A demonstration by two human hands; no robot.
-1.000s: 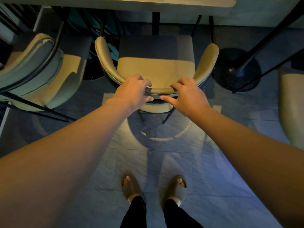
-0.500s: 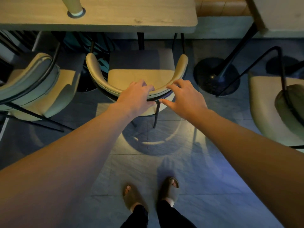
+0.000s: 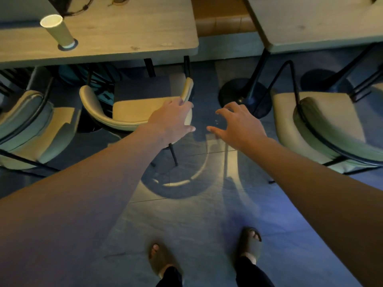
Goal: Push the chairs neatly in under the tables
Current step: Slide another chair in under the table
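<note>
A beige armchair with thin black legs stands half under the wooden table, its seat front in the table's shadow. My left hand lies on the right end of its curved backrest, fingers over the top edge and thumb sticking out free. My right hand hovers off the chair to its right, above the floor, fingers spread and holding nothing. A second armchair sits at the left under the same table. A third armchair stands at the right, out in front of another table.
A tall paper cup stands on the left table. A round black table base sits on the floor between the middle and right chairs. My feet in sandals stand on grey floor tiles behind the chairs.
The view has swung right. My right hand has come off the chair's backrest and opened in the air. My left hand has slid to the backrest's right end.
</note>
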